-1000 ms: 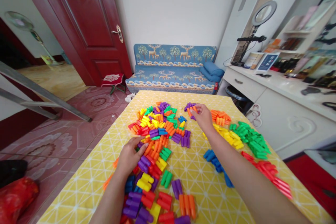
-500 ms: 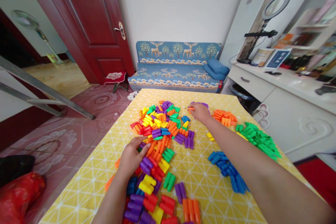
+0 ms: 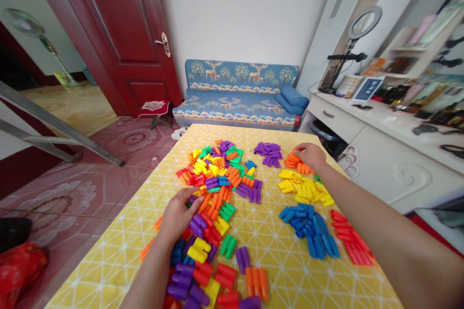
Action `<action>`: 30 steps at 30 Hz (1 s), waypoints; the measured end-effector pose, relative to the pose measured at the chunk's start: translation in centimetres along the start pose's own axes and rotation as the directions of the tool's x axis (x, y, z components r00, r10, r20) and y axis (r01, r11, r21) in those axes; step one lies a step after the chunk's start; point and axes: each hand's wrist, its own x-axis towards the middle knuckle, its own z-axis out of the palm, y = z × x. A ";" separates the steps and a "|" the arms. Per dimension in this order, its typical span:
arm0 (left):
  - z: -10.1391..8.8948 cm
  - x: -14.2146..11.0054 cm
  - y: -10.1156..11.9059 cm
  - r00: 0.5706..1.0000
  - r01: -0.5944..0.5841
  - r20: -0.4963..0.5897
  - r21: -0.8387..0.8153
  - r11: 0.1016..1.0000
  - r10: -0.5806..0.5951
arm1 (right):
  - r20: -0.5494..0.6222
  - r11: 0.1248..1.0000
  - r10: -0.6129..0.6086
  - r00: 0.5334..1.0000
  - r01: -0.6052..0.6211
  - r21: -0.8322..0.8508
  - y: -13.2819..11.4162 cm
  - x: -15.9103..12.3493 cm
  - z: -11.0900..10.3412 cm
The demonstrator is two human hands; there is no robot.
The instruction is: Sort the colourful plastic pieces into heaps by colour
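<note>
My left hand (image 3: 180, 213) rests at the near-left side of a mixed heap of plastic building blocks (image 3: 217, 164), its thumb and fingers apart. No block shows in its grasp, though some fingertips are hidden against the heap. At the far right, my right hand (image 3: 311, 155) is over the orange block pile (image 3: 299, 166), fingers pinched on an orange block (image 3: 296, 150). Around that arm lie a purple pile (image 3: 268, 153), a yellow pile (image 3: 304, 187), a blue pile (image 3: 310, 229) and a red pile (image 3: 351, 239). My right forearm covers most of a green pile.
A yellow patterned cloth (image 3: 290, 275) covers the table. Beyond it stands a blue sofa (image 3: 235, 101). A white dresser (image 3: 391, 154) is on the right, with a ring light (image 3: 364, 23) on it. On the left are a red door (image 3: 119, 19), a small stool (image 3: 155, 108) and metal legs (image 3: 65, 130).
My right hand has moved right with the orange block, from beside the purple pile to the orange pile. The purple, yellow and red piles now show more. My left hand stays by the heap.
</note>
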 end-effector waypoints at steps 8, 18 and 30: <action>0.0 0.1 0.0 1.000 0.012 0.019 -0.001 1.000 -0.012 | 0.021 0.993 -0.084 0.996 0.085 -0.077 2.5 -0.5 1.3; 0.0 0.0 0.0 1.000 0.010 0.018 0.000 1.000 -0.010 | -0.007 0.993 -0.067 0.998 0.066 -0.103 3.9 -0.6 2.0; 0.1 0.0 0.0 1.000 0.005 0.009 -0.022 1.000 -0.005 | -0.239 0.681 -0.329 0.913 0.405 0.610 -8.2 -7.9 1.9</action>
